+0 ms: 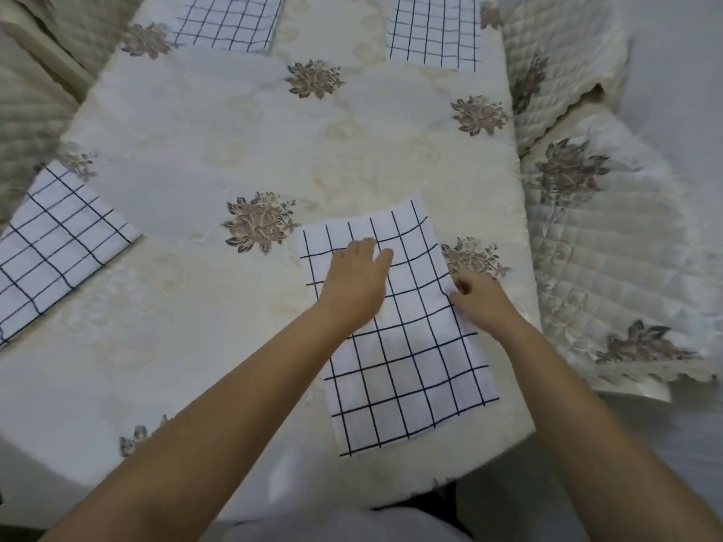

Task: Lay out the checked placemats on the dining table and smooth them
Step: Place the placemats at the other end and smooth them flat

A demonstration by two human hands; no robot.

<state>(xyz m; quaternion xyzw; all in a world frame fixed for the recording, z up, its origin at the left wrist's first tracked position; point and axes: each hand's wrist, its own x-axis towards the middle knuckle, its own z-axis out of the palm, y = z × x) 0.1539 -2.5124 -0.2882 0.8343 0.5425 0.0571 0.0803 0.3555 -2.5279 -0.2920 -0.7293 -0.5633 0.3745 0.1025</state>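
A white placemat with a dark grid lies flat near the table's front right corner. My left hand rests palm down on its upper part, fingers together and pointing away from me. At the mat's right edge my right hand has its fingers curled and pinching the cloth. Three more checked placemats lie on the table: one at the left edge, one at the far left, one at the far right.
The dining table wears a cream cloth with brown embroidered flowers. Quilted chair covers stand along the right side and at the far left. The table's front edge runs close to my body.
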